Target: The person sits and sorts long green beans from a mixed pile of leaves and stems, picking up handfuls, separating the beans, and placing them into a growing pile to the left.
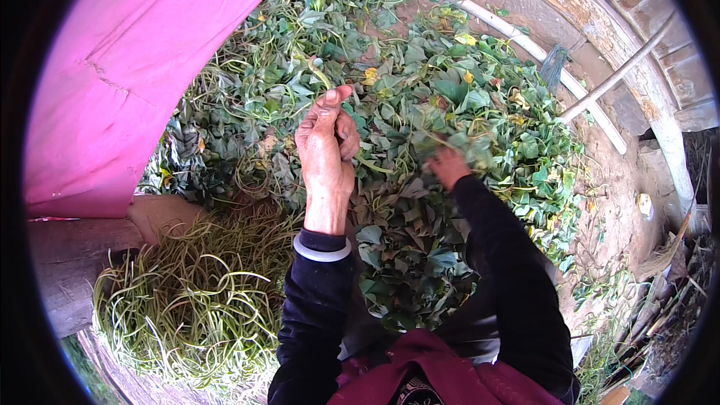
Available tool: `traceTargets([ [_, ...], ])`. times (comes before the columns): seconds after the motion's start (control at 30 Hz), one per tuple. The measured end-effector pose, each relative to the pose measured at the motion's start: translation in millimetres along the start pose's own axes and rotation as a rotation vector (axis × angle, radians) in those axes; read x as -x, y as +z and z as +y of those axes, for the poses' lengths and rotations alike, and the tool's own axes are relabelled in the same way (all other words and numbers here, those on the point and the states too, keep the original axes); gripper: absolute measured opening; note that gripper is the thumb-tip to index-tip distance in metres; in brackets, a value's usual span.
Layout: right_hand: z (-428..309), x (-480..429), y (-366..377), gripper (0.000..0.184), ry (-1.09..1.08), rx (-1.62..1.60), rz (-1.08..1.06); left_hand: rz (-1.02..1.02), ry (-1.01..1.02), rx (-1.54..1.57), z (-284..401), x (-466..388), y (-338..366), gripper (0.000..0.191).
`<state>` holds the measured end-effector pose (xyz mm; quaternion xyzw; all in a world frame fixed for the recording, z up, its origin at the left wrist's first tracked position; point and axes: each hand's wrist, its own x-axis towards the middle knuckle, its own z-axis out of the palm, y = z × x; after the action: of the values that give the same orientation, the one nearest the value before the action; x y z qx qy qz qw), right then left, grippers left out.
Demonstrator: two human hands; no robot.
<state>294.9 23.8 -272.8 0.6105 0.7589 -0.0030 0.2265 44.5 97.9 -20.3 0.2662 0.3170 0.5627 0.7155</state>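
Observation:
My left hand is raised over a wide layer of cut green leaves, some of them yellowed. Between its thumb and forefinger is a green stem, whose tip pokes up past the fingers. Another stem end shows beside the lower fingers; whether it lies in the palm is hidden. Low over the leaves, my right hand is blurred by motion. Blurred leaves are right by its fingers, and whether it grips them is unclear. A white bangle circles my left cuff.
A heap of stripped stems lies at lower left beside a log. Pink cloth hangs across the upper left. A pale pole curves behind the leaves, and a stick leans at right near a whisk broom.

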Motion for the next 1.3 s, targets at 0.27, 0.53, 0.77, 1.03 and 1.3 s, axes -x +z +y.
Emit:
traceTargets([
  [0.27, 195, 128, 71, 0.016, 0.463, 0.221, -0.123, -0.013, -0.055, -0.040, -11, -1, 10, 0.023],
  [0.53, 172, 259, 106, 0.030, 0.552, -0.187, -0.339, -0.030, -0.065, -0.003, -19, 1, 11, 0.017],
  [0.77, 100, 317, 132, 0.034, 0.228, -0.361, -0.893, -0.069, -0.088, -0.026, -27, 2, 15, 0.019],
  [1.03, 159, 186, 77, 0.023, 0.460, -0.624, 0.125, -0.087, -0.116, -0.148, -38, 7, 25, 0.022],
  [1.3, 200, 19, 68, 0.038, 0.942, -0.912, 0.455, -0.055, -0.193, -0.210, -46, 16, 37, 0.022],
])
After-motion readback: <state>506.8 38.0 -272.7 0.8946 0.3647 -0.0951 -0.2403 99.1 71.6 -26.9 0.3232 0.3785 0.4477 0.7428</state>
